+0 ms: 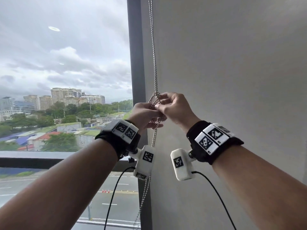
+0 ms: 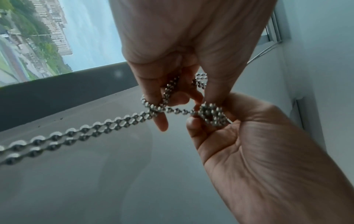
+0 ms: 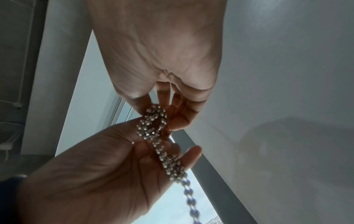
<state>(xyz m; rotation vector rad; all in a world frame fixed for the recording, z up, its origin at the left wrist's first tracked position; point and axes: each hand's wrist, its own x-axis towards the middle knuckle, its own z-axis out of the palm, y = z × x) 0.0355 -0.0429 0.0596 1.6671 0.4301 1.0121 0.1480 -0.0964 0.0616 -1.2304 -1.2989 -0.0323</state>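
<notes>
A metal bead chain (image 1: 154,52) hangs as a doubled strand beside the window frame, and its lower part (image 2: 76,134) runs down past my wrists. At chest height it is bunched into a knot (image 1: 156,103) (image 2: 210,113) (image 3: 153,122). My left hand (image 1: 153,117) (image 2: 172,97) has its fingers curled round the loop just below the knot, where a second clump (image 3: 173,166) lies on its fingers. From the right, my right hand (image 1: 159,102) (image 3: 164,119) pinches the knot itself between thumb and fingertips. The hands touch each other.
A dark vertical window frame (image 1: 136,63) stands just left of the chain, with glass and a city view beyond. A plain grey surface (image 1: 232,63), blind or wall, fills the right side. A dark rail (image 1: 33,159) crosses low left. Black camera cables (image 1: 113,196) hang below both wrists.
</notes>
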